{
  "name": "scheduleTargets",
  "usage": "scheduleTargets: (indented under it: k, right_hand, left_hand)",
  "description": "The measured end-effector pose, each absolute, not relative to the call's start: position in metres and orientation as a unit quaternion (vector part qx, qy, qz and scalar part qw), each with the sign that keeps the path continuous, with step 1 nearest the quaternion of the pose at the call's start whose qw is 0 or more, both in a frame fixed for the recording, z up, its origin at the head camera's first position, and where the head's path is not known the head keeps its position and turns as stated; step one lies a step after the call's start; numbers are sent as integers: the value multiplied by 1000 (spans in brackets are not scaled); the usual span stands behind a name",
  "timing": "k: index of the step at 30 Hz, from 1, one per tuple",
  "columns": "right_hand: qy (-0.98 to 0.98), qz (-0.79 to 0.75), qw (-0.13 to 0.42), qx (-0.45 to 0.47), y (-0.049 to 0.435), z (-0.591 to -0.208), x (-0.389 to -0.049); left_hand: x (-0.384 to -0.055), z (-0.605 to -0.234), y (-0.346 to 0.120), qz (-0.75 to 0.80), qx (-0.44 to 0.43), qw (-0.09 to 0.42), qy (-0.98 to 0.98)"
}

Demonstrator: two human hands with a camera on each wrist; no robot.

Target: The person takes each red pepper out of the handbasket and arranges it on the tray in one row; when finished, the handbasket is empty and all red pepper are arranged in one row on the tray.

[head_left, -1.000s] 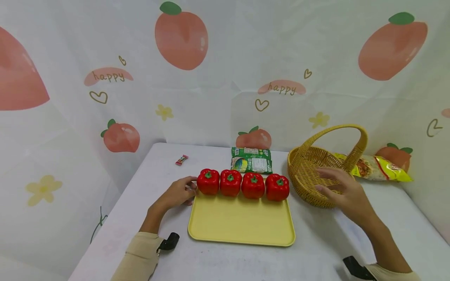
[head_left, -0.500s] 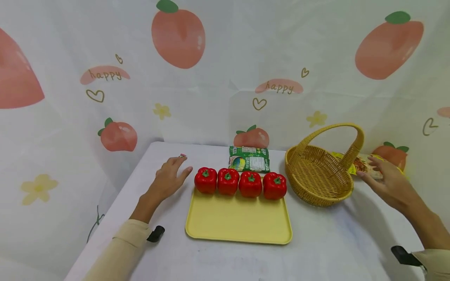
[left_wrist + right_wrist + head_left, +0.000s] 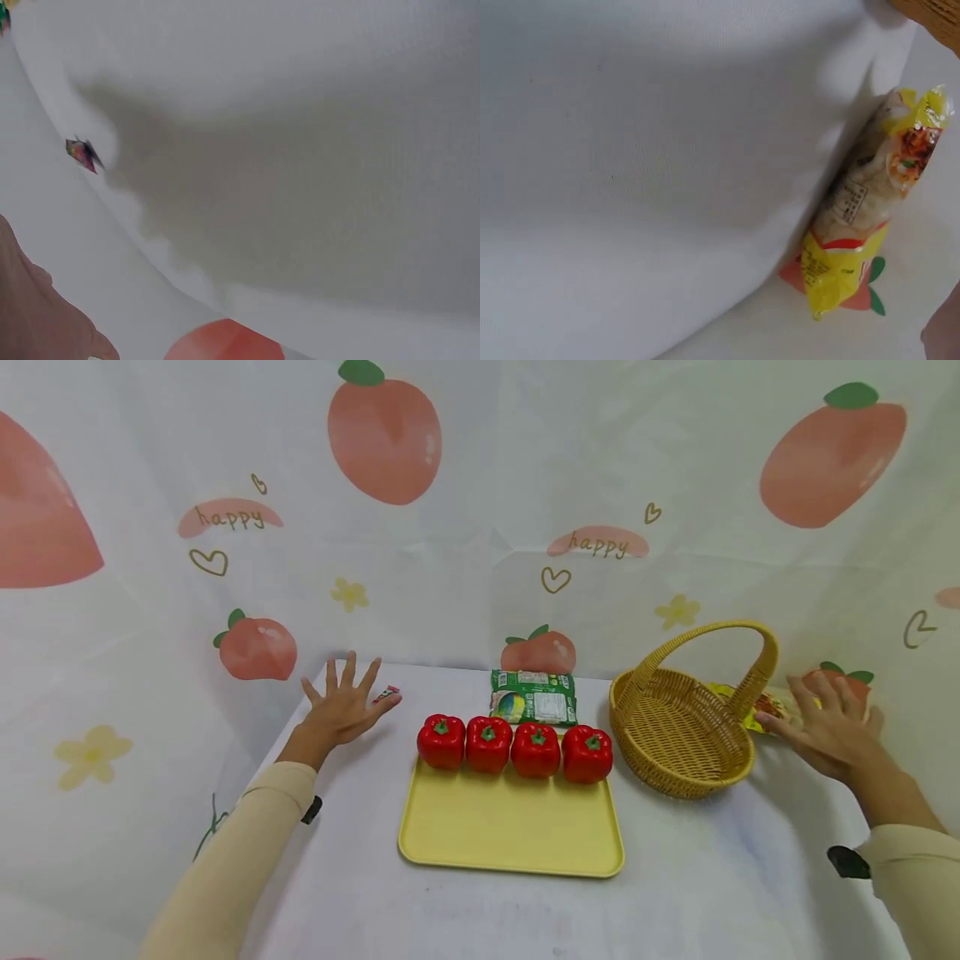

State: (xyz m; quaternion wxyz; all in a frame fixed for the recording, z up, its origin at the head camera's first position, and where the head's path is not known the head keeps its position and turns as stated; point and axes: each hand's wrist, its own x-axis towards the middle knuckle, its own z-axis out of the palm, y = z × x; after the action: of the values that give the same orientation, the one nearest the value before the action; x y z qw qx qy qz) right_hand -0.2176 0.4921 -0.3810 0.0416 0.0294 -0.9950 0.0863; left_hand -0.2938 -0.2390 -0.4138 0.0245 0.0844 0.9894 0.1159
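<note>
Above the table's left side my left hand (image 3: 337,710) spreads its fingers and holds nothing. A small wrapped candy (image 3: 387,693) lies near its thumb; the left wrist view shows the candy (image 3: 81,154) apart from the hand. My right hand (image 3: 836,731), fingers also spread and holding nothing, hovers at the right. It partly hides a yellow snack bag (image 3: 866,195), which lies at the wall in the right wrist view. Several red bell peppers (image 3: 489,745) stand in a row along the far edge of a yellow tray (image 3: 510,831).
A wicker basket (image 3: 678,731) with a tall handle stands right of the tray. Behind the peppers lies a green packet (image 3: 534,697). A printed cloth (image 3: 450,577) hangs at the table's back and sides.
My left hand has left the side of the leftmost bell pepper, moving up and left, its fingers now spread. My right hand has moved right from over the basket to before the snack bag.
</note>
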Motion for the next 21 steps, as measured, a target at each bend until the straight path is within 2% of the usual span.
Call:
scheduleTargets:
  k: [11, 21]
  right_hand:
    - [-995, 92, 26, 13, 493, -388, -220]
    - [-995, 93, 23, 11, 494, -389, -219]
  left_hand:
    - [-292, -424, -242, 98, 80, 10, 992]
    - [-292, -426, -243, 94, 77, 24, 992]
